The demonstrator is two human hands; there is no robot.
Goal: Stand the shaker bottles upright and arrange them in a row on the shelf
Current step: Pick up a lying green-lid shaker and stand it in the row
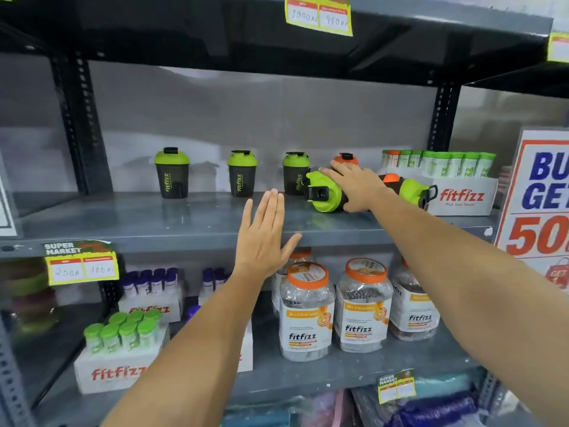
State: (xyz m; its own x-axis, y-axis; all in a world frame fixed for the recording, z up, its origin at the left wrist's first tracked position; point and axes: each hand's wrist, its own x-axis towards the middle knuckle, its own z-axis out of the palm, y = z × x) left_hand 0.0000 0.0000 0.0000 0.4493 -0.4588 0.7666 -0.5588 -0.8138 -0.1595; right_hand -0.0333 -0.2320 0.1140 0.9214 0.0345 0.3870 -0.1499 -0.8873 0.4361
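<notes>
On the middle shelf (pixel 154 223), left of centre, three green-lidded shaker bottles (pixel 241 173) stand upright in a row, well apart. Right of them a fourth upright bottle with an orange lid (pixel 346 158) shows behind the right hand. At centre frame the left hand (pixel 261 238) is flat and open with fingers together, gripping nothing, in front of the shelf edge. The right hand (pixel 358 186) lies palm-down on a toppled green-lidded bottle (pixel 326 194); whether its fingers clasp it cannot be told. Just right, two more bottles (pixel 412 191) lie on their sides, one orange-lidded and one green-lidded, against the white fitfizz box (pixel 462 197).
</notes>
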